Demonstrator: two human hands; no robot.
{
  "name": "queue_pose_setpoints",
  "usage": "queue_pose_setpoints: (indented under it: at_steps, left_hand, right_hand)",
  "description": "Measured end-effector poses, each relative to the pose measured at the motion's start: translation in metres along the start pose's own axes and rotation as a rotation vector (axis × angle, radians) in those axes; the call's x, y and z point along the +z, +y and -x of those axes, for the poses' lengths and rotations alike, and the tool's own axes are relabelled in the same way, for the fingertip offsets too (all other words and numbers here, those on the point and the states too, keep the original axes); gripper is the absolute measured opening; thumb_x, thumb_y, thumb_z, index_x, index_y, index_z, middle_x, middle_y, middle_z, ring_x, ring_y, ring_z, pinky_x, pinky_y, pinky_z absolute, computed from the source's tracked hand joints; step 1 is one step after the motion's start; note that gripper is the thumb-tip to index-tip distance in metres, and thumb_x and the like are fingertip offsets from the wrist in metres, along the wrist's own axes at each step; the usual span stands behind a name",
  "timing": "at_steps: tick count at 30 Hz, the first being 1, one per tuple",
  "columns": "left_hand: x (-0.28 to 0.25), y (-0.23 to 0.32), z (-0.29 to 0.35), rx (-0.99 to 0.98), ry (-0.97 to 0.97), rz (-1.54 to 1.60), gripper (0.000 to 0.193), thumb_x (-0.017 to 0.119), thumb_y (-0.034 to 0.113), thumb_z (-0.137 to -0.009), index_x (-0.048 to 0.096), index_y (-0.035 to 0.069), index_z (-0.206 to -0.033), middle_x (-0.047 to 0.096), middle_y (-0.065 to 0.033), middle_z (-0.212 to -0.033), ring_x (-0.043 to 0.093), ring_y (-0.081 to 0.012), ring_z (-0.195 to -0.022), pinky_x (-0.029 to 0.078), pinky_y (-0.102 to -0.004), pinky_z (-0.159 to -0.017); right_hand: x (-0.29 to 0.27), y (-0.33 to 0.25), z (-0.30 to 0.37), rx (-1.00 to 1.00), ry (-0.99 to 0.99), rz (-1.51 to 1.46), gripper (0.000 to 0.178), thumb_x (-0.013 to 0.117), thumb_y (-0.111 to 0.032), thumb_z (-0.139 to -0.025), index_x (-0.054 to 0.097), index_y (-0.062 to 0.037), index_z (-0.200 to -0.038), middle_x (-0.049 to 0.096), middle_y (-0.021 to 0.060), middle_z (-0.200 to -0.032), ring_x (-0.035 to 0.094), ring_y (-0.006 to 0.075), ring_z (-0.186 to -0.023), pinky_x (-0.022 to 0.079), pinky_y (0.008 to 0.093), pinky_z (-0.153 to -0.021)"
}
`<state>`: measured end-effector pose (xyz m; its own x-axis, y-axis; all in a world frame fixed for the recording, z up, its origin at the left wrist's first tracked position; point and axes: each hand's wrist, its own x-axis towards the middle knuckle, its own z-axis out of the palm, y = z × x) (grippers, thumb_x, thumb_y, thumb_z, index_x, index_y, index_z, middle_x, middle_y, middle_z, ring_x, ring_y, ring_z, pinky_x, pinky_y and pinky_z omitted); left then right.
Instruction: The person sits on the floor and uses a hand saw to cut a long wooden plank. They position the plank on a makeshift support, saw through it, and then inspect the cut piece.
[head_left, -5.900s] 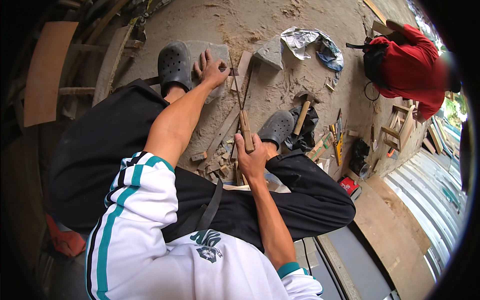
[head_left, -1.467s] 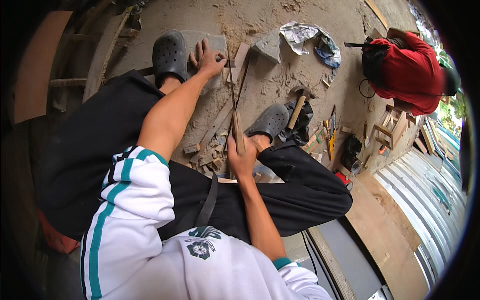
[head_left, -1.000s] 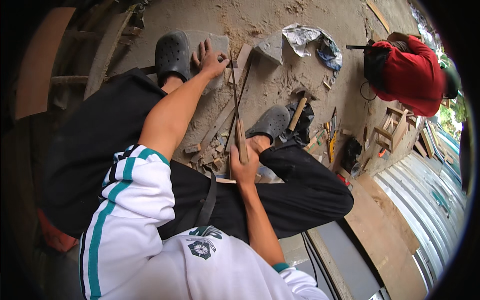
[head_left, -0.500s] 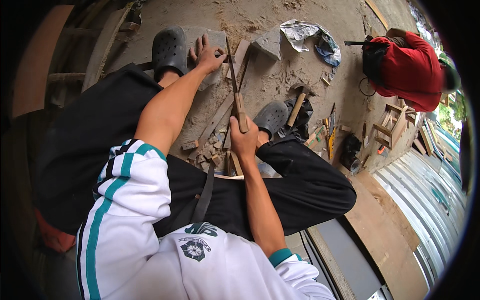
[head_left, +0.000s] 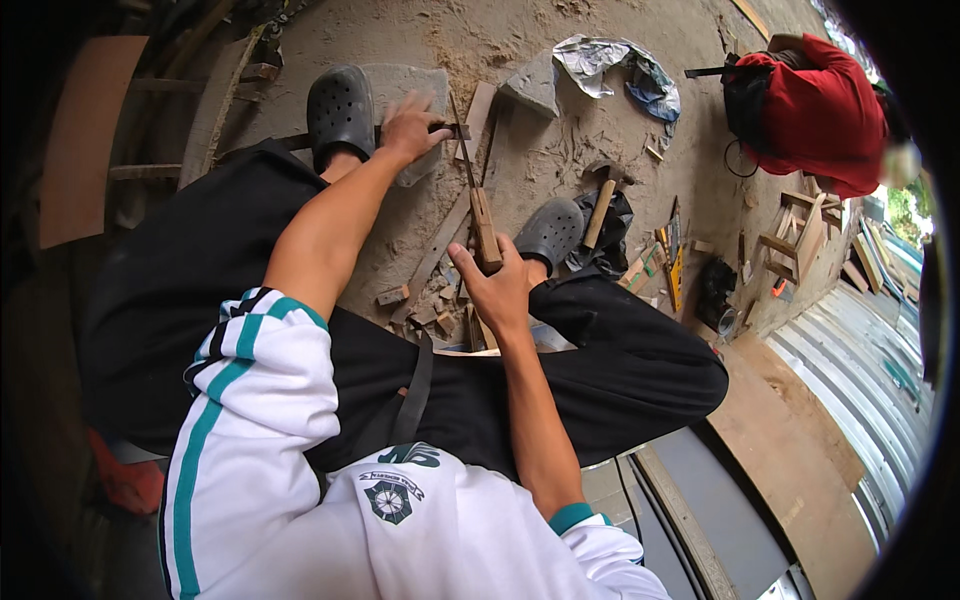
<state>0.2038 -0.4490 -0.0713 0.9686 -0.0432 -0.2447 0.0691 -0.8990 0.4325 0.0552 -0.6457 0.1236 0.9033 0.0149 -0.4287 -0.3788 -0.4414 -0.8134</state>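
My right hand (head_left: 498,285) grips the wooden handle of a hand saw (head_left: 477,205), whose thin blade runs up toward a small wooden piece (head_left: 452,130). My left hand (head_left: 408,128) presses that piece down on a flat grey stone slab (head_left: 418,82). A wooden strip (head_left: 478,112) lies next to it on the slab. My feet in dark clogs (head_left: 340,110) flank the work. Several wood offcuts (head_left: 428,305) lie on the sandy ground below the saw.
A hammer (head_left: 600,205) rests beside my right clog on a black bag. A grey stone chunk (head_left: 535,88) and crumpled paper (head_left: 612,68) lie farther off. A person in red (head_left: 820,120) crouches at the upper right near wooden frames (head_left: 800,230). Boards lie at the right.
The saw has slid back and forth along the piece, ending with my right hand drawn a little nearer. My left hand stays pressed on the piece on the slab.
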Motion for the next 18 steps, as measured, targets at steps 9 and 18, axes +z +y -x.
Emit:
queue_pose_setpoints:
  at_steps: [9, 18]
  left_hand:
    - [0.011, 0.001, 0.011, 0.222, 0.112, -0.119, 0.020, 0.054, 0.020, -0.090, 0.068, 0.016, -0.104, 0.065, -0.0067, -0.110, 0.062, -0.0276, -0.105, 0.054, -0.0426, -0.081]
    - [0.008, 0.002, 0.007, 0.267, 0.064, -0.226, 0.023, 0.053, 0.020, -0.093, 0.069, 0.017, -0.109, 0.066, -0.0052, -0.109, 0.064, -0.0282, -0.098, 0.054, -0.0417, -0.080]
  right_hand:
    - [0.010, 0.010, -0.012, -0.070, 0.075, -0.078, 0.032, 0.066, -0.031, -0.091, 0.058, 0.0000, -0.089, 0.056, 0.0095, -0.061, 0.051, 0.0179, -0.054, 0.043, 0.0337, -0.054]
    - [0.011, -0.001, -0.016, -0.026, 0.088, 0.021, 0.041, 0.069, -0.033, -0.088, 0.053, 0.0009, -0.073, 0.052, 0.0134, -0.058, 0.049, 0.0233, -0.050, 0.041, 0.0372, -0.053]
